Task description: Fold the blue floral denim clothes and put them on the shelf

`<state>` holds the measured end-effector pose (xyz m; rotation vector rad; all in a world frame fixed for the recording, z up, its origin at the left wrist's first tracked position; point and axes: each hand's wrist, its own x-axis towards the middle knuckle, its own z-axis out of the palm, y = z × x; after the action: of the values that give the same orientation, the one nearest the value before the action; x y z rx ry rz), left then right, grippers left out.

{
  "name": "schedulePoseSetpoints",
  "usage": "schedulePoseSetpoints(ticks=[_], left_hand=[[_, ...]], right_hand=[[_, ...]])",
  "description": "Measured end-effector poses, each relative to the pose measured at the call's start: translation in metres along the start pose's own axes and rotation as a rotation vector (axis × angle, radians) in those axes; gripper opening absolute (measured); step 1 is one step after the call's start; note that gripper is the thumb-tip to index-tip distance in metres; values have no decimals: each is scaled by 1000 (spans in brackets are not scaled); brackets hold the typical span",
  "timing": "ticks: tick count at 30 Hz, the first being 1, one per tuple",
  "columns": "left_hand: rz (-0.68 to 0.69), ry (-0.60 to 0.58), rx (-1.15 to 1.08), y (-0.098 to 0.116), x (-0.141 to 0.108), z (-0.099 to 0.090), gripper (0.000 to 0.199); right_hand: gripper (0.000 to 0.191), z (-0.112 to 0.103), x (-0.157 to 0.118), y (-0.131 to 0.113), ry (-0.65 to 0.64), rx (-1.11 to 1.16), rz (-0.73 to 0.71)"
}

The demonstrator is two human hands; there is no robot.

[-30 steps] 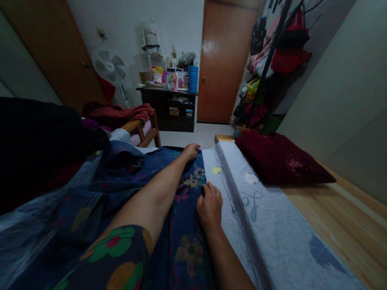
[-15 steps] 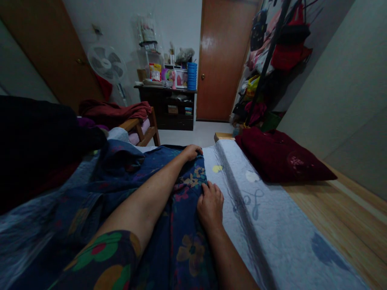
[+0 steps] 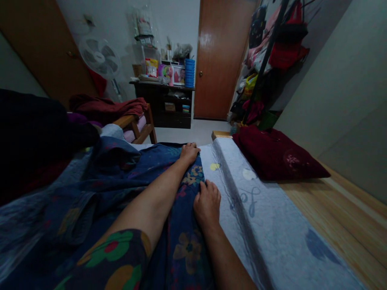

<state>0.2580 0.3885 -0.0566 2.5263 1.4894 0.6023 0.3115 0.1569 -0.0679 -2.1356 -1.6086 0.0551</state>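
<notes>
A dark blue floral garment (image 3: pixel 184 217) lies spread over the light patterned bedding (image 3: pixel 272 225), one sleeve bent at the left. My left hand (image 3: pixel 190 153) rests on the garment's far right corner, fingers bent over its edge; what they pinch, if anything, is hidden. Nearer to me, my right hand (image 3: pixel 208 203) lies at the garment's right edge, fingers a little apart and curved, partly on the cloth and partly over the bedding. The two hands do not touch.
A folded dark red garment (image 3: pixel 278 155) sits at the right on the bed's wooden edge (image 3: pixel 320 197). Black clothing (image 3: pixel 36 141) is heaped at the left. Beyond stand a wooden chair (image 3: pixel 145 131), a fan (image 3: pixel 101 58) and a dark cabinet (image 3: pixel 157 104).
The camera view has shifted slightly. My left hand's fingers are now more visible at the garment's far corner; my right hand keeps nearly the same place on its edge.
</notes>
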Motion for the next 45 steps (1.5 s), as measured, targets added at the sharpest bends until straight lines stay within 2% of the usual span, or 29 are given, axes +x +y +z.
schedulePoseSetpoints(ticks=[5, 10, 14, 19, 23, 25, 27, 29, 31, 36, 39, 42, 45], left_hand=[[90, 61, 139, 23, -11, -19, 33], [146, -161, 162, 44, -39, -15, 30], [146, -248, 160, 40, -53, -4, 36], [99, -288, 163, 18, -40, 2, 55], [118, -287, 154, 10, -28, 5, 58], [125, -225, 148, 11, -24, 5, 54], [97, -114, 146, 15, -21, 3, 49], [10, -20, 135, 18, -17, -1, 48], [-81, 13, 114, 21, -10, -5, 49], [-179, -35, 69, 22, 8, -11, 38], [-232, -45, 42, 23, 15, -11, 41], [-219, -63, -24, 22, 21, -11, 46], [-176, -72, -116, 16, 30, -12, 38]], right_hand=[[44, -2, -1, -1, 8, 6, -1], [45, -1, -1, -1, 12, 20, 6], [45, 0, -1, -1, 2, 27, 5], [43, 0, -1, 0, 22, 25, 1], [44, 0, 0, 0, 0, 19, 0], [45, 0, 0, 0, 4, 17, -2], [45, -1, 0, -1, 8, 16, -1], [45, -1, 0, -1, 8, 20, 2], [45, -2, 0, -1, 8, 27, 2], [45, -1, 0, -1, 24, 25, -7], [45, 0, 0, 0, 19, 27, -2], [45, -1, 0, -1, 17, 34, 0], [45, -2, -1, -1, 21, 36, -5]])
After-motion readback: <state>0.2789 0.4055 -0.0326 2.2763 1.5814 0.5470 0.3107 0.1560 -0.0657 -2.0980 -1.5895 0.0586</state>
